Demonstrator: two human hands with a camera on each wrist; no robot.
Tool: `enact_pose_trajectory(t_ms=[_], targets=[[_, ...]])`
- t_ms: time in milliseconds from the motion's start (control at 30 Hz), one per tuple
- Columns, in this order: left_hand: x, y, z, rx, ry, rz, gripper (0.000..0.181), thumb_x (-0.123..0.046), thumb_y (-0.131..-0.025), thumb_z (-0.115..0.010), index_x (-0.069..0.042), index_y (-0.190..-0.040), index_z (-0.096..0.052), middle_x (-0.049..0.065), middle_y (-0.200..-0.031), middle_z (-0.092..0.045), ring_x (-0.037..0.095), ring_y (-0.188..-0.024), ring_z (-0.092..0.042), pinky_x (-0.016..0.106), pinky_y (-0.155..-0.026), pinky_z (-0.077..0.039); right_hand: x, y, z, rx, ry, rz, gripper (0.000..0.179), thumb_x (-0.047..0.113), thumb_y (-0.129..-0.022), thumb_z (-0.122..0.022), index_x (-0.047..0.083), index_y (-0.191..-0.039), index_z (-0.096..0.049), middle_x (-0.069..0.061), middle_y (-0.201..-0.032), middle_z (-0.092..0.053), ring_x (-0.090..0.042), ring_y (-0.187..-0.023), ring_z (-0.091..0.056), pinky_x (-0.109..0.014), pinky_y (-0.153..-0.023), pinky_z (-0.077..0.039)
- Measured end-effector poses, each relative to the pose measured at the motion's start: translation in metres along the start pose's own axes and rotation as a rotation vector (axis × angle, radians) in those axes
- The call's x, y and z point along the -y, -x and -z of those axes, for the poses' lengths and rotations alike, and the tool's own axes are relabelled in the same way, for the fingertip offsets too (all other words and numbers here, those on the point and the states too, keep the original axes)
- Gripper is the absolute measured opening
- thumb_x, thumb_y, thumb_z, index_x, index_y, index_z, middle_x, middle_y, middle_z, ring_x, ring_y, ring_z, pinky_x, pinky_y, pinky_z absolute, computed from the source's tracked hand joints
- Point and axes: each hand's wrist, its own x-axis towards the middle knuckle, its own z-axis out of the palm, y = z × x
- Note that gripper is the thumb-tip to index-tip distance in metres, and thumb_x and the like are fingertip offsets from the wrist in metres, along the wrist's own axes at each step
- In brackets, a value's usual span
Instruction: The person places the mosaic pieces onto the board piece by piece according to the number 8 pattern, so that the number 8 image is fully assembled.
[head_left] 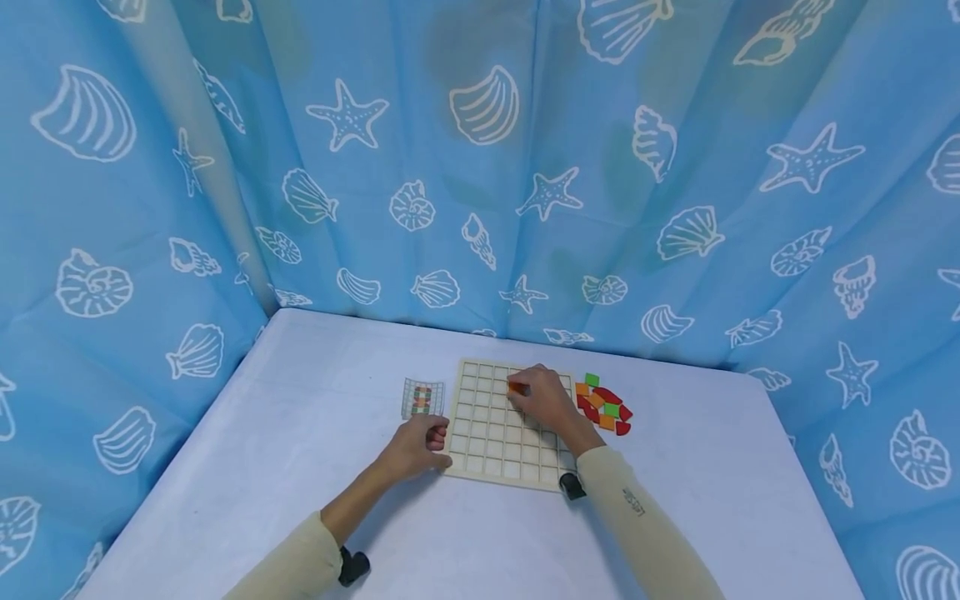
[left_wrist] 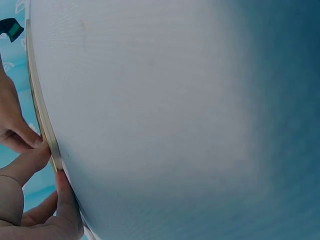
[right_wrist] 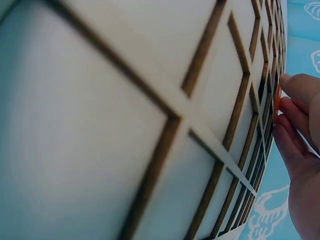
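Note:
A pale wooden grid board (head_left: 474,457) with square cells lies on the table. My right hand (head_left: 542,397) is over its upper middle, pinching a small orange tile (head_left: 517,388) between thumb and fingers. That orange tile (right_wrist: 278,102) appears edge-on at the grid in the right wrist view. At the board's lower left corner, my left hand (head_left: 414,446) grips the edge; in the left wrist view its thumb (left_wrist: 37,159) and a fingertip (left_wrist: 61,179) meet the board's rim. A small pattern card (head_left: 408,402), showing a grid with coloured shapes, lies just beyond the left hand.
Right of the board lies a loose pile of red, orange and green pieces (head_left: 611,409). White cloth covers the table (head_left: 300,417). Blue curtains (head_left: 420,242) with shell prints enclose its back and sides. Black wrist devices (head_left: 354,567) sit beneath the sleeves.

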Motion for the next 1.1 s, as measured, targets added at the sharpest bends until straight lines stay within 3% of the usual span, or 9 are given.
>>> enact_pose_trajectory(t_ms=[200, 300, 433, 533, 733, 900, 1100], targets=[[0.001, -0.001, -0.001, 0.005, -0.015, 0.007, 0.064, 0.004, -0.071, -0.082, 0.013, -0.128, -0.053, 0.007, -0.098, -0.057, 0.017, -0.089, -0.058, 0.026, -0.079, -0.054, -0.004, 0.008, 0.011, 0.043, -0.031, -0.019, 0.035, 0.018, -0.091, -0.070, 0.009, -0.125, -0.068, -0.004, -0.118, -0.067, -0.023, -0.113, -0.058, -0.040, -0.096, -0.050], [0.000, -0.001, -0.001, 0.004, -0.013, 0.009, 0.064, 0.004, -0.071, -0.082, 0.013, -0.128, -0.053, 0.008, -0.099, -0.058, 0.018, -0.089, -0.059, 0.026, -0.079, -0.054, -0.013, 0.016, 0.024, 0.003, -0.043, -0.037, 0.035, 0.016, -0.091, -0.069, 0.007, -0.126, -0.067, -0.008, -0.121, -0.066, -0.026, -0.116, -0.058, -0.045, -0.097, -0.049], [-0.001, -0.001, 0.000, 0.002, -0.006, 0.007, 0.064, 0.004, -0.071, -0.082, 0.013, -0.128, -0.053, 0.009, -0.100, -0.058, 0.019, -0.090, -0.060, 0.027, -0.078, -0.054, -0.031, 0.032, 0.046, -0.084, -0.016, -0.080, 0.033, 0.013, -0.091, -0.069, 0.004, -0.122, -0.068, -0.014, -0.119, -0.066, -0.030, -0.109, -0.061, -0.048, -0.091, -0.051], [-0.001, -0.001, 0.000, -0.001, -0.011, 0.020, 0.064, 0.003, -0.072, -0.082, 0.012, -0.128, -0.053, 0.008, -0.100, -0.058, 0.018, -0.090, -0.060, 0.026, -0.078, -0.054, -0.048, 0.046, 0.060, -0.091, 0.022, -0.178, 0.038, 0.015, -0.090, -0.070, 0.004, -0.126, -0.066, -0.014, -0.119, -0.064, -0.028, -0.103, -0.059, -0.045, -0.087, -0.054], [0.000, -0.001, 0.001, -0.003, -0.001, 0.040, 0.064, 0.004, -0.072, -0.082, 0.012, -0.129, -0.053, 0.008, -0.100, -0.058, 0.018, -0.091, -0.060, 0.027, -0.078, -0.054, -0.077, 0.067, 0.074, -0.072, 0.071, -0.334, 0.041, 0.016, -0.091, -0.069, 0.006, -0.131, -0.062, -0.018, -0.128, -0.058, -0.033, -0.112, -0.054, -0.044, -0.086, -0.055], [0.000, 0.000, 0.003, -0.004, 0.007, 0.023, 0.064, 0.004, -0.072, -0.082, 0.012, -0.128, -0.053, 0.008, -0.100, -0.058, 0.019, -0.091, -0.060, 0.027, -0.078, -0.054, -0.087, 0.069, 0.074, -0.086, 0.079, -0.338, 0.038, 0.012, -0.092, -0.068, 0.006, -0.130, -0.062, -0.018, -0.128, -0.058, -0.035, -0.116, -0.053, -0.047, -0.091, -0.052], [0.003, -0.002, -0.001, 0.001, 0.005, 0.009, 0.064, 0.003, -0.072, -0.082, 0.012, -0.128, -0.053, 0.007, -0.098, -0.059, 0.018, -0.089, -0.060, 0.026, -0.077, -0.054, -0.090, 0.068, 0.071, -0.046, 0.076, -0.328, 0.036, 0.011, -0.093, -0.067, 0.005, -0.129, -0.063, -0.017, -0.122, -0.061, -0.033, -0.109, -0.053, -0.048, -0.093, -0.051]])
